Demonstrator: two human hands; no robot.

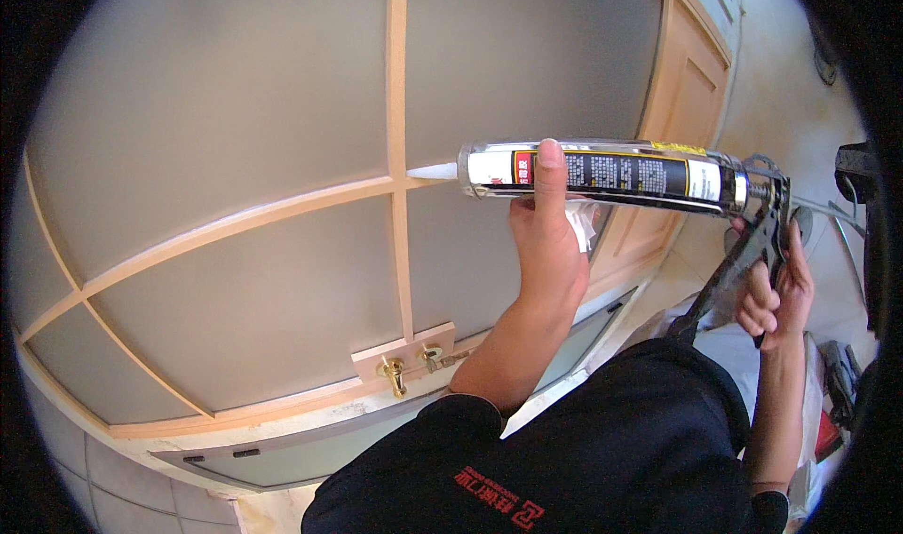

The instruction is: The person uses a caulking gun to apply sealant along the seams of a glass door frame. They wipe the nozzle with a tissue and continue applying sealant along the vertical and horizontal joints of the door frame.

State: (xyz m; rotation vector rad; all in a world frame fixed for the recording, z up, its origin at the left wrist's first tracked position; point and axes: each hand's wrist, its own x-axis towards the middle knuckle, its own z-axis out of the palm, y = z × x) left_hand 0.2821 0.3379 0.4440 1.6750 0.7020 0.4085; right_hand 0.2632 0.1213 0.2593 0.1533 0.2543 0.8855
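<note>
Caulking gun (773, 222) held up in front of the glazed door, its tube (625, 178) pointing to the person's left, the white nozzle (435, 171) at the crossing of the wooden strips (315, 196). Whether the tip touched wood, I couldn't tell. Main risk, as I judged it: a hard squeeze at the back could have pushed out too much and smeared the glass (536, 63); a wobble of the long tube could have dragged the tip off the joint. The crumpled white paper (585, 223) by the front hand might also have brushed a wet bead. Left hand (553, 223) gripped the tube from beneath, thumb upright across its near side, elbow bent. Right hand (781, 299) was wrapped round the gun's handle end, forearm nearly vertical; trigger pressure couldn't be read.
</note>
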